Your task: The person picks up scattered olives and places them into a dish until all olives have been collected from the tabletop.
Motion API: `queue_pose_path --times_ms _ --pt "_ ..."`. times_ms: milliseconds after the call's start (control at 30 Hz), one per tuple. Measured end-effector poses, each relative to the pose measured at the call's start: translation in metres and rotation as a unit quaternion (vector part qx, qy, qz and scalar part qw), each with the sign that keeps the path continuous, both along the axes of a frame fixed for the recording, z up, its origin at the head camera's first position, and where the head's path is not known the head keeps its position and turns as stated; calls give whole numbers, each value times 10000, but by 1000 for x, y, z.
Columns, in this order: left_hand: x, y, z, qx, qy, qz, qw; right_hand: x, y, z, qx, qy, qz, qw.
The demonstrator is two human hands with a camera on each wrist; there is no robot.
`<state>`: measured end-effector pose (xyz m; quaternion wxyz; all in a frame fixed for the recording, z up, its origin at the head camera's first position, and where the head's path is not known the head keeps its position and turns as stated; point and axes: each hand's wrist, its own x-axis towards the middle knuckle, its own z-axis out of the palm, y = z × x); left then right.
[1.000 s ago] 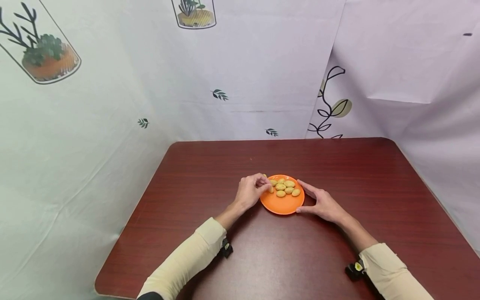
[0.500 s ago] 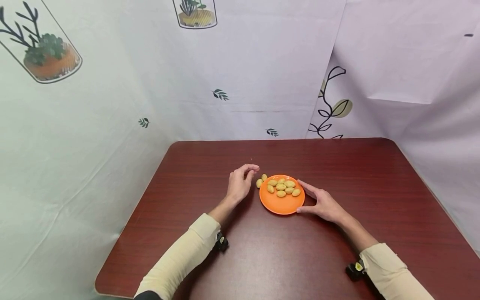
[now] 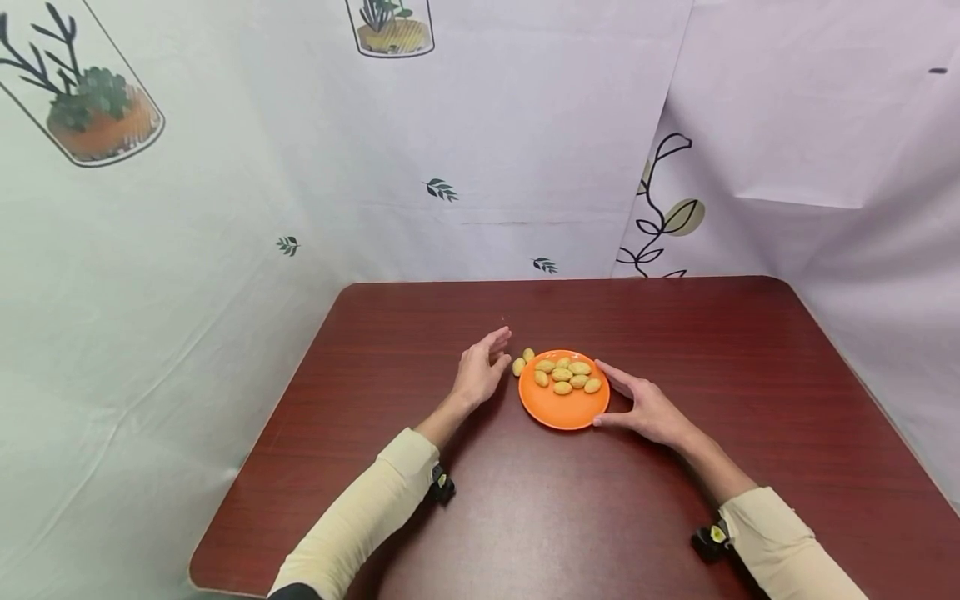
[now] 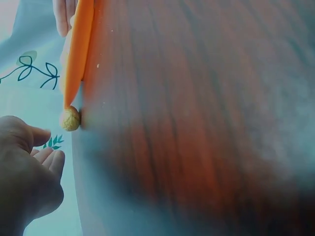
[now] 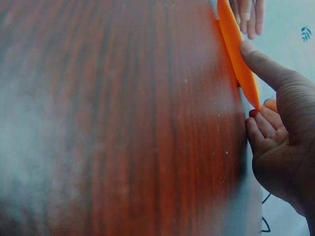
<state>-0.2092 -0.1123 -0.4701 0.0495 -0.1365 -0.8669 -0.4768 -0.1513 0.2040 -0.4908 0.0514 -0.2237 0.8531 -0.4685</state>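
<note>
An orange plate [image 3: 564, 412] stands on the table with several tan oval nuts [image 3: 562, 374] gathered on its far half. Two more nuts lie on the tabletop against the plate's left rim, the nearer nut [image 3: 519, 367] showing a wrinkled shell in the left wrist view. Just left of this pair is my left hand [image 3: 478, 369], fingers extended and thumb apart, holding nothing. My right hand [image 3: 651, 408] holds the plate by its right edge, thumb at the near side and fingers at the far side. In the right wrist view its thumb [image 5: 266, 66] touches the orange rim.
The dark red wooden table [image 3: 525, 517] has rounded far corners. Behind it and along the left hangs a pale cloth [image 3: 495, 133] printed with plants. A small black device [image 3: 442, 486] sits under the left cuff, and another device [image 3: 709, 542] under the right.
My left hand was at a nut on the plate's left side, then drew away to the left, and its fingers have since spread. The right hand and plate have stayed put.
</note>
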Motion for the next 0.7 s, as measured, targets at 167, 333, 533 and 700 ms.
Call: queue_pose_path --times_ms 167,333,533,700 --pt "2 0 -4 2 -275 -289 9992 0 0 0 21 23 -7 10000" --pt "2 2 -9 -66 -339 -429 9985 0 0 0 20 33 11 10000" --pt "2 3 -10 -93 -382 -577 9976 0 0 0 26 25 1 10000" --pt "2 3 -11 -202 -404 -604 9972 0 0 1 63 14 -15 10000"
